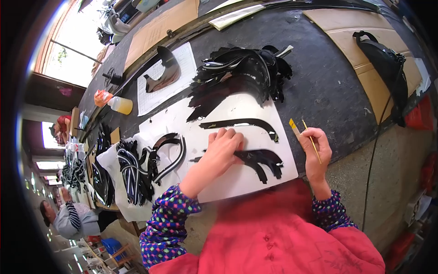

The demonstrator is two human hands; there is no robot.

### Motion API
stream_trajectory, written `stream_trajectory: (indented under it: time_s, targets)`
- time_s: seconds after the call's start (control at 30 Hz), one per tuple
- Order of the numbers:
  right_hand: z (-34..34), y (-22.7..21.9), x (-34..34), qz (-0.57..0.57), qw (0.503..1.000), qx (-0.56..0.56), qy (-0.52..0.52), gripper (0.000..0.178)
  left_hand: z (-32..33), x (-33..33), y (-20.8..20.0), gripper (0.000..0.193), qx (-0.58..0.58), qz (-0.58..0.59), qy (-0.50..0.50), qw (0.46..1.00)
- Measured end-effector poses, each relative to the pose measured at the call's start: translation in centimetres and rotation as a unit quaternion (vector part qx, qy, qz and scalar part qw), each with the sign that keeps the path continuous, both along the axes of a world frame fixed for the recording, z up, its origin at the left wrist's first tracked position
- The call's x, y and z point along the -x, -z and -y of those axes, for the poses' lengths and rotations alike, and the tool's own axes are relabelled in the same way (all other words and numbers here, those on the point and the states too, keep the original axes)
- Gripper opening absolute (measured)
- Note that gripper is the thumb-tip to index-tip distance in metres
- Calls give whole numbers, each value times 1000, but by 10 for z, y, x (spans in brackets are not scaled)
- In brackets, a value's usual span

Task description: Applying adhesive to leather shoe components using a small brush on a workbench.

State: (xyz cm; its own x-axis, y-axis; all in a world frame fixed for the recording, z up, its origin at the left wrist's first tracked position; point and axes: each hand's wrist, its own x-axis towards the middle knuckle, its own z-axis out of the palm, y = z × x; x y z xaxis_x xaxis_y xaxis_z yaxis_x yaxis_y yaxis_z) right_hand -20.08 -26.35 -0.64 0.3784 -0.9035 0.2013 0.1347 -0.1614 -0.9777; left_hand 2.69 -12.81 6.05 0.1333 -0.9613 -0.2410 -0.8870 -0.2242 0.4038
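My left hand (pixel 222 148) lies over a white board (pixel 214 189), fingers bent together and thumb against some curved black strips (pixel 260 160); its palm side is hidden. Just beyond the knuckles is another curved black strip (pixel 242 123) with a shiny edge. Off the board's right edge, my right hand (pixel 315 148) is closed on a thin yellow-brown stick (pixel 314 145). A short flat tool with a yellow end (pixel 292 124) sticks out from the same hand; its exact kind is unclear.
A pile of black pieces (pixel 246 68) covers the board's far side. Black-and-white strips (pixel 134 171) and a looped strip (pixel 182 153) lie left. Further off are a bottle of yellow liquid (pixel 121 105) and a paper sheet (pixel 185 57). Cardboard (pixel 337 34) lies right; a person (pixel 75 217) is at far left.
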Motion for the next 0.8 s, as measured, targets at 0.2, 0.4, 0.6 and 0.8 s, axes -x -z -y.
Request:
stream_trajectory:
  time_s: [0.2, 0.4, 0.6, 0.8]
  targets:
    - [0, 0, -2, -2, 1000, 15, 10, 9, 1, -3, -1, 29, 47, -81, -10, 996]
    - [1, -2, -3, -28, 999, 39, 14, 10, 40, -31, -7, 57, 119, -16, -25, 992]
    - [2, -1, 0, -49, 998, 47, -5, 14, 48, -43, 0, 47, 79, -45, 7, 996]
    - [2, -2, 3, -57, 997, 57, -4, 13, 37, -34, -5, 30, 41, -28, 4, 999]
